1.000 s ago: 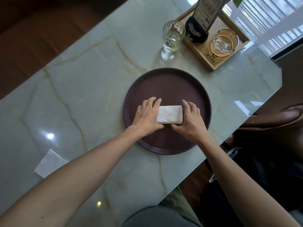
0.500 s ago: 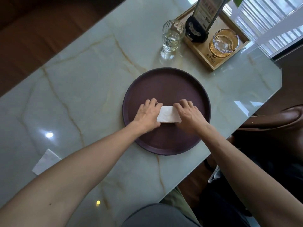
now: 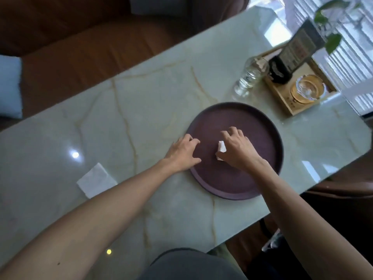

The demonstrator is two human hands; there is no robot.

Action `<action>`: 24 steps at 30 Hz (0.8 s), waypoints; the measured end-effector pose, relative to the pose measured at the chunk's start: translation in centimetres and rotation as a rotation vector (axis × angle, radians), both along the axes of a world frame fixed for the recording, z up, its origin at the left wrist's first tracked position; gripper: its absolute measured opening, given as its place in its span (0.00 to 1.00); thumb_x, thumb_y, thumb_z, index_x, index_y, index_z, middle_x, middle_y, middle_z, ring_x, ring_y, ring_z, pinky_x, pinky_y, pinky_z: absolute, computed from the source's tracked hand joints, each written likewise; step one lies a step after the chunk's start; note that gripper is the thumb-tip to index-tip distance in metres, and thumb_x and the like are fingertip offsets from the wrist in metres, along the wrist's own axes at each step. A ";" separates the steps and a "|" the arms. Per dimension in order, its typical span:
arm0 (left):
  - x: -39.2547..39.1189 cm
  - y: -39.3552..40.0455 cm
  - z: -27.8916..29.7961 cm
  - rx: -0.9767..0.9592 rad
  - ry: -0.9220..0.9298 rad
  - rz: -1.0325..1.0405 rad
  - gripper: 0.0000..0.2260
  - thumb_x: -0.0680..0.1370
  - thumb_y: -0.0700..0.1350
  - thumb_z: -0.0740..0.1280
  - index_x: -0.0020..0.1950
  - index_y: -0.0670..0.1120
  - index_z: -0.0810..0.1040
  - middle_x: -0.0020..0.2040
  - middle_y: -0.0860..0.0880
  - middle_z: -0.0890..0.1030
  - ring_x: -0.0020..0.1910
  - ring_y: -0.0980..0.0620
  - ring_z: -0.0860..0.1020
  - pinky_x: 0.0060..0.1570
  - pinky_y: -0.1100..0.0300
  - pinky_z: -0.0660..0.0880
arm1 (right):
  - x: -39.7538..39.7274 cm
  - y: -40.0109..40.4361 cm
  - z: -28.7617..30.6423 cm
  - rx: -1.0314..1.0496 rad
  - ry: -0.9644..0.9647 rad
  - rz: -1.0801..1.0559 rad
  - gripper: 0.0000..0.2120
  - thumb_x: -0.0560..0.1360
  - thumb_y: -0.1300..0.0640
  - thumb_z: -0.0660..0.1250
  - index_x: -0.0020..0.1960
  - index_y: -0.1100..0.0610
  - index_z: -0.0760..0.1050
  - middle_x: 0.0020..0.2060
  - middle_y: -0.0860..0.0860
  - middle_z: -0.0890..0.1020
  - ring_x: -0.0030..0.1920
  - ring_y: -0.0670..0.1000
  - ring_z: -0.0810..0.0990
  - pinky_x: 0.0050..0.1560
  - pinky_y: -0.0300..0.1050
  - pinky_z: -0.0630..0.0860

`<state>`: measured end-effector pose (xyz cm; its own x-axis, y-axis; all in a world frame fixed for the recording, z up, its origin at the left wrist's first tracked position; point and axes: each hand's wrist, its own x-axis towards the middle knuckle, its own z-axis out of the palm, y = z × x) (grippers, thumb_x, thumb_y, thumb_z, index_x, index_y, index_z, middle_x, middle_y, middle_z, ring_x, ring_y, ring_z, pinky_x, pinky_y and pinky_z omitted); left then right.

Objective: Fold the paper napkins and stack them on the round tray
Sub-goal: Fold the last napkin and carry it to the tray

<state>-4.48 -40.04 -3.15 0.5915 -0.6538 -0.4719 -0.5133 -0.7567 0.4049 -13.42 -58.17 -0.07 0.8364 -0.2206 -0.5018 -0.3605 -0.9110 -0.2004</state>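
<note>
**Right hand covers folded napkin on the round tray**

The right hand (image 3: 239, 150) lies over a small folded white napkin (image 3: 221, 148) in the middle of the dark purple round tray (image 3: 268, 142). Only the napkin's left edge shows from under the palm, and whether the curled fingers pinch it or merely press it down cannot be told. The left hand (image 3: 182, 153) sits at the tray's left rim, empty, with its fingers loosely spread and bent. A second white napkin (image 3: 95, 179) lies flat on the marble table (image 3: 141, 110), well apart from the tray, just beside the left forearm. Beyond the tray stands a clear drinking glass (image 3: 249, 76), and next to it a wooden tray (image 3: 282, 102) holding a glass ashtray (image 3: 307, 88) and a dark upright sign (image 3: 292, 55). The sign carries print and the wooden tray's front edge a small mark, but both are too blurred to read
</note>
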 end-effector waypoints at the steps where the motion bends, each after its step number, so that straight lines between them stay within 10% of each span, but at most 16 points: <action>1: 0.4 1.7 0.6 -0.024 0.029 0.080 0.28 0.73 0.54 0.74 0.71 0.48 0.74 0.64 0.44 0.75 0.65 0.43 0.75 0.65 0.50 0.71 | 1.1 1.4 0.3 0.025 -0.014 0.019 0.28 0.76 0.47 0.71 0.70 0.60 0.69 0.66 0.60 0.71 0.66 0.63 0.71 0.61 0.58 0.74; 12: 1.0 24.3 2.5 -0.159 0.106 0.865 0.23 0.73 0.50 0.76 0.65 0.45 0.77 0.62 0.43 0.78 0.61 0.45 0.78 0.60 0.56 0.73 | 8.6 21.0 0.7 0.336 -0.057 0.105 0.27 0.78 0.48 0.71 0.72 0.59 0.72 0.65 0.58 0.77 0.66 0.59 0.76 0.65 0.54 0.74; 18: -1.3 32.0 0.5 -0.219 0.225 1.297 0.28 0.71 0.50 0.78 0.68 0.42 0.75 0.64 0.44 0.79 0.62 0.45 0.79 0.57 0.57 0.73 | 8.4 29.6 -1.7 0.518 0.081 -0.127 0.26 0.77 0.51 0.73 0.71 0.60 0.73 0.64 0.59 0.80 0.59 0.56 0.80 0.51 0.40 0.70; 24: -4.6 34.8 -1.8 -0.332 0.417 1.522 0.09 0.73 0.45 0.75 0.38 0.46 0.77 0.37 0.51 0.79 0.35 0.54 0.76 0.31 0.62 0.68 | 6.0 34.0 -5.0 0.643 0.202 -0.309 0.30 0.77 0.53 0.74 0.74 0.60 0.68 0.66 0.56 0.76 0.64 0.56 0.77 0.62 0.48 0.73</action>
<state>-9.04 -5.22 -4.93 0.6276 0.2894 -0.7228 0.7770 -0.2905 0.5584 -7.43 -24.14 -5.08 0.6614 -0.0410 -0.7489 -0.6677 -0.4871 -0.5630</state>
